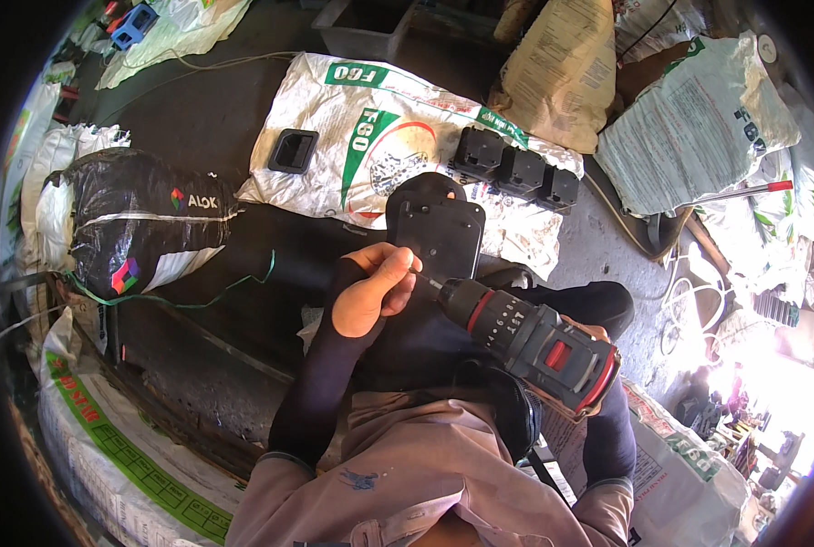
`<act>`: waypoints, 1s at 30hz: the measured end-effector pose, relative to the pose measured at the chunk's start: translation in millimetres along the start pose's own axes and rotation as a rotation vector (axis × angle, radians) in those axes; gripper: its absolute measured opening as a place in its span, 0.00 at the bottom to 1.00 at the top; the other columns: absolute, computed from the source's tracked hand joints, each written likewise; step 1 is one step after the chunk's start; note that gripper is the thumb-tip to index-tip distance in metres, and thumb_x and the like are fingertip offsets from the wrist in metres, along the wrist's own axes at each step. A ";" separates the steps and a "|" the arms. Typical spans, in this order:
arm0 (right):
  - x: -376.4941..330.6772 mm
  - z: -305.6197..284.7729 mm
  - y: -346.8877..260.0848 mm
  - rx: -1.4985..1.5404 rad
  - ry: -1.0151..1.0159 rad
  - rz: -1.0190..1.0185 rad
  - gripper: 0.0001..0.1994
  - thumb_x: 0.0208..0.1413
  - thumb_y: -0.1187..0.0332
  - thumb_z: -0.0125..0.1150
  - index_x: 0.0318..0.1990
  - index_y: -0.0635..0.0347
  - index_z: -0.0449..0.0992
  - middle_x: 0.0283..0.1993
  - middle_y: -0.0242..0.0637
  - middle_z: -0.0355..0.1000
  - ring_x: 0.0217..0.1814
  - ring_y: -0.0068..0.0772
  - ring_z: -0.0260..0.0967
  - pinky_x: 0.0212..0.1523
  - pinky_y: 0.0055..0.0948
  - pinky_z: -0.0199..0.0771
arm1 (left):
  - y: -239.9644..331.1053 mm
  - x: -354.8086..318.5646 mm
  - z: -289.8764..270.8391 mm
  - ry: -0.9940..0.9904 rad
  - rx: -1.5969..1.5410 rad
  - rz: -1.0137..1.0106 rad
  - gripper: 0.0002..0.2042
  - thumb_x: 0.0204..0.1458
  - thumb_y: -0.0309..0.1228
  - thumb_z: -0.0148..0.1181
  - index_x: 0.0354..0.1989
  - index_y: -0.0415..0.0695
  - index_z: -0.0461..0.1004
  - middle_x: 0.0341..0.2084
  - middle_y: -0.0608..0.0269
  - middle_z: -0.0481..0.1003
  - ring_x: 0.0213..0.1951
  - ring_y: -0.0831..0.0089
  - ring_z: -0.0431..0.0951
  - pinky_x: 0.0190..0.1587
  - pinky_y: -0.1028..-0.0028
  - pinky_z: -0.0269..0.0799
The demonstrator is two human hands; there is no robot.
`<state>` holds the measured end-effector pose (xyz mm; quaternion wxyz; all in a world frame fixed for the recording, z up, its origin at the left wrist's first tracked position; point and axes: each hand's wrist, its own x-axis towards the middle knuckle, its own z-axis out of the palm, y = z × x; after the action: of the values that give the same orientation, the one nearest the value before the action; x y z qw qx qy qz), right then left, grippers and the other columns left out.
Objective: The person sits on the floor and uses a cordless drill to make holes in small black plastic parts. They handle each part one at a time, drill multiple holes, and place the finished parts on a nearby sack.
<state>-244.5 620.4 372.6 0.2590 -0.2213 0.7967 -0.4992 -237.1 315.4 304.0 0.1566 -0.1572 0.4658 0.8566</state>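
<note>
My left hand (pixel 375 287) pinches something small at the tip of the bit of a cordless drill (pixel 530 342), black and grey with red trim. My right hand (pixel 592 330) is mostly hidden behind the drill's body and grips it. The bit points up-left toward a black plastic part (pixel 436 228) with a rounded top that rests on my lap, just beyond my left fingers. Both forearms wear dark sleeves.
A white printed sack (pixel 370 137) lies ahead with a small black rectangular frame (pixel 293 150) and a row of black blocks (pixel 516 170) on it. A black wrapped bundle (pixel 142 223) sits left. Sacks and a red-tipped rod (pixel 744 190) crowd the right.
</note>
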 end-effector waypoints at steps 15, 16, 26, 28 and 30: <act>-14.7 -11.3 30.8 -0.006 0.117 -0.116 0.30 0.35 0.61 0.71 0.49 0.65 0.75 0.43 0.41 0.77 0.39 0.32 0.78 0.42 0.29 0.76 | -46.2 27.1 -57.7 0.168 0.581 -0.134 0.23 0.51 0.51 0.67 0.33 0.39 0.75 0.28 0.66 0.75 0.31 0.80 0.73 0.36 0.78 0.67; -12.5 -8.2 33.7 0.000 0.089 -0.141 0.30 0.36 0.61 0.71 0.49 0.65 0.75 0.43 0.41 0.77 0.39 0.32 0.77 0.42 0.29 0.76 | -48.8 26.3 -56.4 0.127 0.531 -0.087 0.24 0.51 0.51 0.67 0.34 0.38 0.76 0.28 0.65 0.76 0.31 0.80 0.73 0.36 0.77 0.68; 4.3 -9.5 -30.3 -0.207 -0.170 0.089 0.36 0.35 0.61 0.71 0.56 0.66 0.71 0.48 0.50 0.75 0.45 0.49 0.76 0.47 0.35 0.75 | -51.3 35.3 -25.2 0.097 0.509 -0.007 0.20 0.50 0.46 0.65 0.39 0.39 0.79 0.29 0.63 0.80 0.32 0.76 0.77 0.38 0.74 0.72; 9.3 -6.3 -34.8 -0.219 -0.173 0.091 0.37 0.35 0.61 0.71 0.57 0.66 0.70 0.48 0.50 0.75 0.45 0.48 0.77 0.47 0.35 0.75 | -55.4 36.7 -22.7 0.130 0.520 0.001 0.21 0.48 0.47 0.66 0.38 0.39 0.79 0.28 0.62 0.79 0.32 0.75 0.78 0.38 0.73 0.72; 12.6 -3.3 -34.6 -0.227 -0.178 0.105 0.37 0.34 0.61 0.72 0.57 0.67 0.70 0.48 0.50 0.75 0.45 0.47 0.77 0.47 0.35 0.76 | -59.8 37.9 -20.9 0.169 0.562 0.020 0.22 0.46 0.48 0.67 0.35 0.39 0.79 0.27 0.62 0.79 0.30 0.75 0.78 0.37 0.73 0.72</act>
<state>-253.0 601.0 402.9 0.3277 -0.2507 0.8324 -0.3701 -243.8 333.2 232.6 0.1462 -0.1739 0.6978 0.6794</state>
